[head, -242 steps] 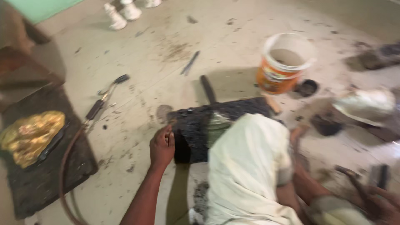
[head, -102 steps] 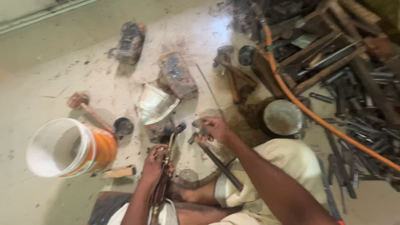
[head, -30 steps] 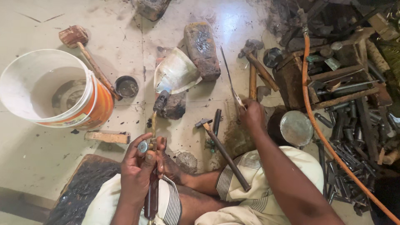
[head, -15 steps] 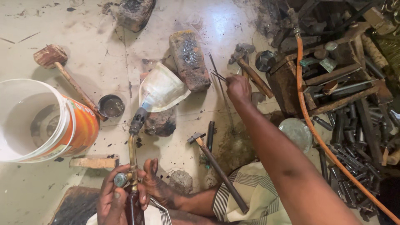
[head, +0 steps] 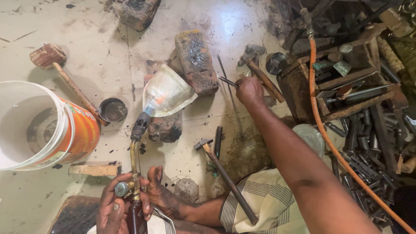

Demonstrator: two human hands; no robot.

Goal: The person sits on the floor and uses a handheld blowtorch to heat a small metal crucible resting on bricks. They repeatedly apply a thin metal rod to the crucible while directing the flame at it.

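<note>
A stained, pale workshop floor (head: 108, 60) is strewn with tools. Nearest, the left hand (head: 117, 208) is wrapped around a brass gas torch (head: 135, 173), its dark nozzle pointing at a shiny metal piece (head: 167, 93) propped on a brick; the torch sits much as it did half a second ago. A hammer (head: 225, 177) lies beside the knee. Farther out, the right hand (head: 249, 91), which has reached on since then, pinches a thin metal rod (head: 227, 81) near a sooty brick (head: 197, 63).
</note>
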